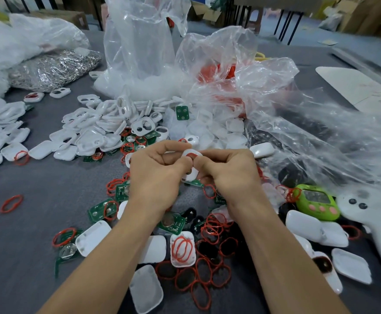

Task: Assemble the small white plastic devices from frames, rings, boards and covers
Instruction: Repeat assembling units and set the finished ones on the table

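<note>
Both hands meet over the middle of the table. My left hand (156,168) and my right hand (226,169) together pinch one small white frame (192,163) with a red ring seated in its top opening. Under and around the hands lie loose red rings (209,248), green circuit boards (173,223) and white covers (146,288). One cover (182,249) near my forearms has red rings lying in it. A heap of white frames (108,123) sits behind the hands.
Crumpled clear plastic bags (264,91) rise behind and to the right. A bag of silver metal parts (53,71) lies far left. A green handheld gadget (317,201) and a white controller (370,223) lie at the right. The grey table (26,234) shows at the near left.
</note>
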